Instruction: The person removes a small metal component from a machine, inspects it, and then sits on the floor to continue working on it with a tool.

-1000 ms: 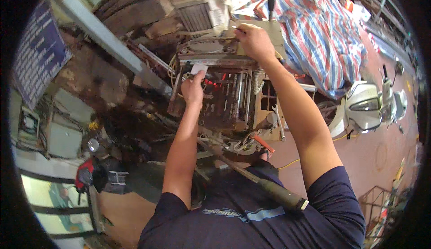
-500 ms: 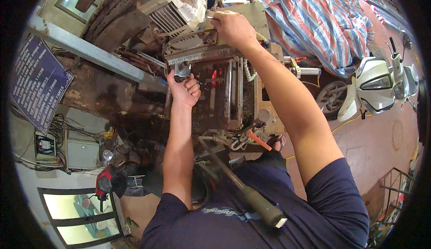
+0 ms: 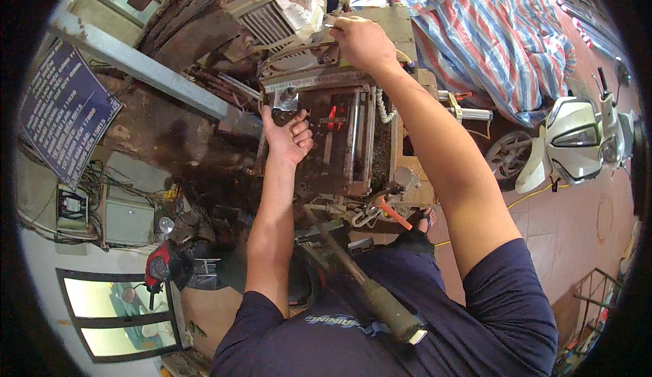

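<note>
A greasy, dark metal machine (image 3: 356, 142) with a flat bed and bright steel bars stands in front of me. My left hand (image 3: 288, 137) is at the bed's far left corner, thumb raised and fingers curled. It grips the near edge of a small shiny metal block (image 3: 285, 100); its fingers hide part of that edge. Farther off and to the right, my right hand (image 3: 367, 43) is closed at the machine's back edge. A thin, light-coloured tip pokes out of its fingers; the rest is hidden. A red part (image 3: 333, 117) lies on the bed between the block and the bars.
A long lever with a dark grip (image 3: 390, 309) slants up toward me. An orange handle (image 3: 394, 212) juts from the machine's near side. A steel beam (image 3: 142, 64) crosses at left. Striped tarpaulin (image 3: 482, 44) covers something behind right, and a white scooter (image 3: 574, 136) stands at right.
The view has shifted slightly, so the machine appears a little farther right. Both hands stay at nearly the same spots on it, with the same grips.
</note>
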The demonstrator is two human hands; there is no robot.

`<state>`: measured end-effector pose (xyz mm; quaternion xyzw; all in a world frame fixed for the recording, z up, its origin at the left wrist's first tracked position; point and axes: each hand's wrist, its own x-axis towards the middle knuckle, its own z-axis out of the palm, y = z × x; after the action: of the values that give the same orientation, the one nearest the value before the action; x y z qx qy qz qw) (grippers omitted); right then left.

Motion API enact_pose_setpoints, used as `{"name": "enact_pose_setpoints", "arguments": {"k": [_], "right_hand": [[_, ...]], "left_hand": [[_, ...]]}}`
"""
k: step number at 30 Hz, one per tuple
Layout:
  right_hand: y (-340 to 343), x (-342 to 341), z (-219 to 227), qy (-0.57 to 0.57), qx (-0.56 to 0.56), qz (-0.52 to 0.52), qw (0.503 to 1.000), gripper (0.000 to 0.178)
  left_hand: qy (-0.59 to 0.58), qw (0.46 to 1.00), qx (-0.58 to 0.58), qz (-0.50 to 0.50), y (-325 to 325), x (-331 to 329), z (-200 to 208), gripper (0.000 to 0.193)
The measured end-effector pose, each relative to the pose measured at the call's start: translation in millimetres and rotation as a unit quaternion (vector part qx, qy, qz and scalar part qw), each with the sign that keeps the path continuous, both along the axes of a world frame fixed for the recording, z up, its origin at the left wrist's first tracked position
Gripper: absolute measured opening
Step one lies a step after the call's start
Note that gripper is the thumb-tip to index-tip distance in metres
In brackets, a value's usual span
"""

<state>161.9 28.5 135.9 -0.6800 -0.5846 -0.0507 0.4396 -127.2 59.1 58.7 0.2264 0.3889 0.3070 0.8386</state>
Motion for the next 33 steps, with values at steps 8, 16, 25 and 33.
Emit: {"name": "enact_pose_setpoints", "arguments": {"k": [8, 16, 25, 33], "right_hand": [[13, 8, -4, -0.031, -0.008, 0.008, 0.999, 0.032], [26, 15, -5, -0.05, -0.043, 0.0, 0.998, 0.033], [22, 9, -1, -0.046, -0.044, -0.001, 0.998, 0.035], [21, 4, 2, -0.076, -0.028, -0.016, 0.997, 0.033]], "left_hand": [[0.055, 0.981, 0.132, 0.128, -71, -49, 0, 0.052], [0.493, 0.708, 0.453, 0.226, -185, -187, -102, 0.026], [0.785, 0.549, 0.273, 0.086, -311, -295, -226, 0.028], [0.788, 0.523, 0.313, 0.09, -317, -279, -232, 0.028]]}}
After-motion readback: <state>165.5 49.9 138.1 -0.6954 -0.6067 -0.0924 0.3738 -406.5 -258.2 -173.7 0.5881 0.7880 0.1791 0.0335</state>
